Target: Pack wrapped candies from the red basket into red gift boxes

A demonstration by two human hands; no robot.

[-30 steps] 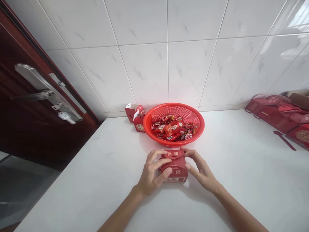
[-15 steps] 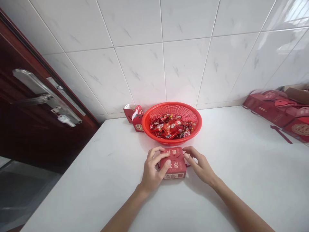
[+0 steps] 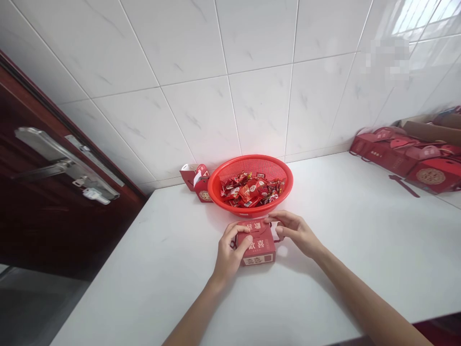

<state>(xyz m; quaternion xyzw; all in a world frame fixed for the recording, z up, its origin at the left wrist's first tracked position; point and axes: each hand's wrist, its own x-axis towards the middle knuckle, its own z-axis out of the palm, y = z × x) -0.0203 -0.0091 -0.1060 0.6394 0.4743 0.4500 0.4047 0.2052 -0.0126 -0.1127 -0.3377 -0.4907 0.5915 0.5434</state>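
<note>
A closed red candy box [image 3: 261, 235] with pale characters on its top lies on the white table. My left hand [image 3: 227, 252] grips its left side, thumb and fingers resting on the top. At the far right corner, the fingertips of my right hand [image 3: 298, 234] touch the box edge, with the thumb held apart from the fingers. A dark red ribbon [image 3: 277, 240] shows at the right side of the box, partly hidden by that hand. Just behind the box stands a red plastic basket [image 3: 287, 190] with many red-wrapped candies [image 3: 252, 190] inside.
Two small red boxes [image 3: 204, 189] with raised flaps stand left of the basket, against the tiled wall [image 3: 259, 110]. More red boxes [image 3: 392, 158] are grouped at the far right, a dark red strip [image 3: 405, 186] before them. A brown door [image 3: 43, 211] is on the left.
My right hand has shifted forward and left, its fingertips now at the box's far right corner. My left hand stays on the box. The camera view has turned slightly.
</note>
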